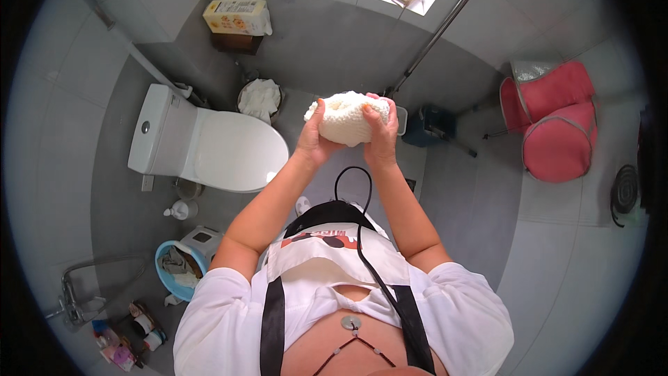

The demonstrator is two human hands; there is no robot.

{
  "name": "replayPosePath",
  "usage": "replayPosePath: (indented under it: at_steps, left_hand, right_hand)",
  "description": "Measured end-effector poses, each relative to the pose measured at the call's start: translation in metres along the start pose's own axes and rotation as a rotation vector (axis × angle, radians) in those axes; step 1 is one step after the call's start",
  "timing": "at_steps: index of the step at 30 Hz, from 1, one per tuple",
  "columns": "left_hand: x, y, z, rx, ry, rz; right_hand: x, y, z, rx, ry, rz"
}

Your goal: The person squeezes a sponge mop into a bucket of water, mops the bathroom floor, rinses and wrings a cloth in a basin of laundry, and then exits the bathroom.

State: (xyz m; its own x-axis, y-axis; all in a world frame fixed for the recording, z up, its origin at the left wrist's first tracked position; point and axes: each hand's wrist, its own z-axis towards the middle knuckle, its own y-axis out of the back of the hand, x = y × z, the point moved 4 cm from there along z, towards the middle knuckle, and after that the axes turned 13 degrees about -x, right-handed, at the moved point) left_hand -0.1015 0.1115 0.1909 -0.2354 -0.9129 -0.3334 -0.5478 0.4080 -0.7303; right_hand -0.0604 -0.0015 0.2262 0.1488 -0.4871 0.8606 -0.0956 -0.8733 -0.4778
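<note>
So, quick rundown of what's going on in this bathroom shot:

- The white fluffy cloth (346, 117) sits bunched up in mid-air just above the centre of the view, over the grey floor (480, 195), held between both hands.
- The left hand (314, 136) is closed on the cloth's 9 o'clock side, thumb up over the top edge.
- The right hand (382, 132) is wrapped around the 3 o'clock side, fingers (370, 113) curled over the front, so both are gripping it tight.
- Looks to me like a wringing or scrunching move. To do that well I'd say keep both grips firm near the ends and twist in opposite directions, holding the bundle away from the body so any drips miss the clothes.
- The toilet (209, 146) with its lid shut is at 9 o'clock from the cloth, and a small waste bin (259, 99) stuffed with white paper is just beside it at about 10.
- A long mop handle (445, 24) leans off toward 1 o'clock, near the right hand.
- Two pink bags (557, 122) sit well apart at 3 o'clock.
- A blue basin (179, 271) is down at 8 o'clock.
</note>
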Motion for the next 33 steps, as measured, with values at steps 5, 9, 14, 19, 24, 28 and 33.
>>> replayPosePath:
  at_steps: [5,9,14,19,24,28,33]
  left_hand:
    - [-0.011,-0.052,0.052,-0.124,-0.378,-0.081]
    - [-0.02,-0.099,0.066,-0.231,-0.873,0.206]
    - [0.001,-0.168,0.067,0.055,-1.765,0.805]
    - [0.029,-0.229,0.068,0.763,-2.065,1.095]
    - [0.047,-0.252,0.122,1.101,-2.227,1.235]
    - [0.059,-0.254,0.164,1.312,-2.269,1.446]
    - [0.063,-0.244,0.211,1.486,-2.211,1.758]
  right_hand:
    - [0.01,0.003,0.056,0.007,0.007,0.115]
    - [0.021,0.009,0.098,-0.084,-0.084,0.213]
    - [0.027,0.02,0.172,0.183,-0.634,0.443]
    - [0.077,0.009,0.223,0.682,-0.87,0.233]
    - [0.099,0.012,0.284,0.773,-0.613,-0.353]
    - [0.099,0.017,0.318,0.797,-0.414,-0.562]
    - [0.088,0.033,0.349,0.574,-0.114,-0.688]
